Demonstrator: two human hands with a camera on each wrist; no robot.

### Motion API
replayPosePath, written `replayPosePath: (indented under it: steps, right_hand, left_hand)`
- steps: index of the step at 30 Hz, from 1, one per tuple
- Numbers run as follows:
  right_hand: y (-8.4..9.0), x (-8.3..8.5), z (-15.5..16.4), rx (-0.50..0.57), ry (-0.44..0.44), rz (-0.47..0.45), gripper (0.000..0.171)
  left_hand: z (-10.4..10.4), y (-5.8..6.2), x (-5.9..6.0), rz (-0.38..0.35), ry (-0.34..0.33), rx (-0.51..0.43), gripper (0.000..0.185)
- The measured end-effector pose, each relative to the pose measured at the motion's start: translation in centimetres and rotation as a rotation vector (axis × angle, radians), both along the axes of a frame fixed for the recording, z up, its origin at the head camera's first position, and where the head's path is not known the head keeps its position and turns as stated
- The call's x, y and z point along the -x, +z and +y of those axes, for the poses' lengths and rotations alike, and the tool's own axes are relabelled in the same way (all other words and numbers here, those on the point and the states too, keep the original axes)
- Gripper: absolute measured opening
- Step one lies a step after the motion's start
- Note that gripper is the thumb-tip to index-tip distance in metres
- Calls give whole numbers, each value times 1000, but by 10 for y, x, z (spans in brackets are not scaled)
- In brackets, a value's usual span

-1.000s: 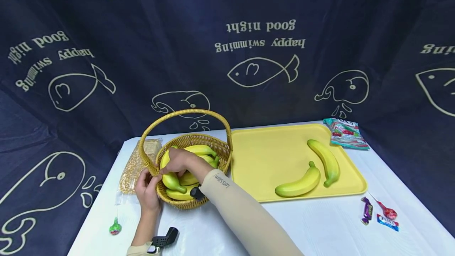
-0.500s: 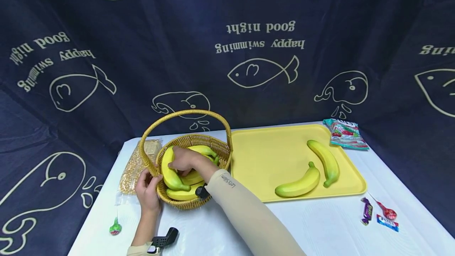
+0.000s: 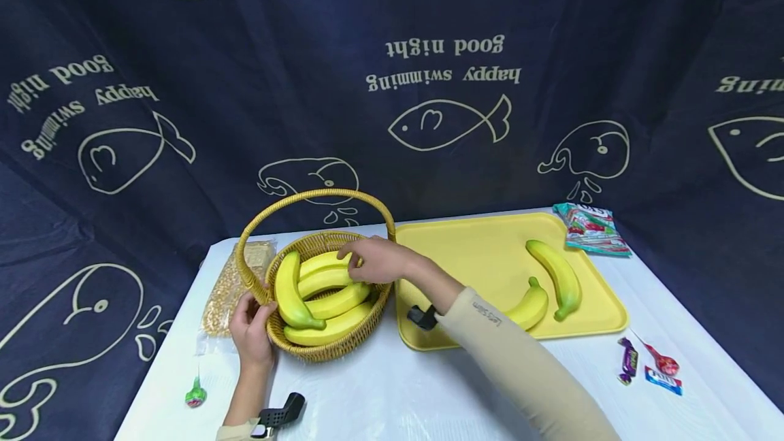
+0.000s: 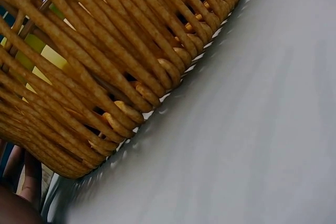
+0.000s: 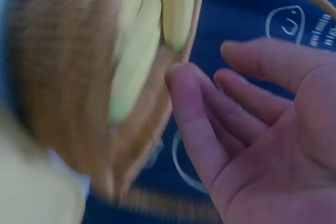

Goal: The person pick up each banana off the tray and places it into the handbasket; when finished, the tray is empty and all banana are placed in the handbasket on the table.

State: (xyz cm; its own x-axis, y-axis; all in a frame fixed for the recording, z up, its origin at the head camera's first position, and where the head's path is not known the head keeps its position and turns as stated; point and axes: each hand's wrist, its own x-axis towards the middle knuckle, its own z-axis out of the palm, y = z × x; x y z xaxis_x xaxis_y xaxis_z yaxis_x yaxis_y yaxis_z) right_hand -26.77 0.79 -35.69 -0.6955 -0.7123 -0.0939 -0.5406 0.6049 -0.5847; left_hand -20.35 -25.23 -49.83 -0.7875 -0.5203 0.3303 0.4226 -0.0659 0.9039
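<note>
A person's left hand [image 3: 250, 332] grips the basket [image 3: 343, 349] rim; the right hand [image 3: 380, 260], fingers loose and empty, hovers nearest the crosswise-lying bananas [image 3: 324, 284].

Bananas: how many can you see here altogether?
6. Four lie in the wicker basket: one along its left side and three stacked beside it. Two lie on the yellow tray: one clear, one partly behind the sleeve. More may be hidden underneath.

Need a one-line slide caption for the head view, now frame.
Left hand grips the wicker basket of bananas; right hand open above it, beside the yellow tray.
</note>
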Motion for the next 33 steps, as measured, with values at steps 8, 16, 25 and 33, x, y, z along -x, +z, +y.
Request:
replayPosePath:
  steps: [8,16,25,33]
  right_hand:
    - [-4,-30,120,0,15,153,35]
    - [-25,-69,212,-265,-70,144,48]
    - [-53,-70,236,-337,-101,140,44]
    - [-45,-55,219,-224,-150,77,50]
  left_hand:
    - [-1,0,-1,3,-5,2,33]
    - [-5,0,-3,-28,11,10,32]
    - [-1,9,-10,-67,3,44,31]
    - [-2,2,-3,-57,12,71,31]
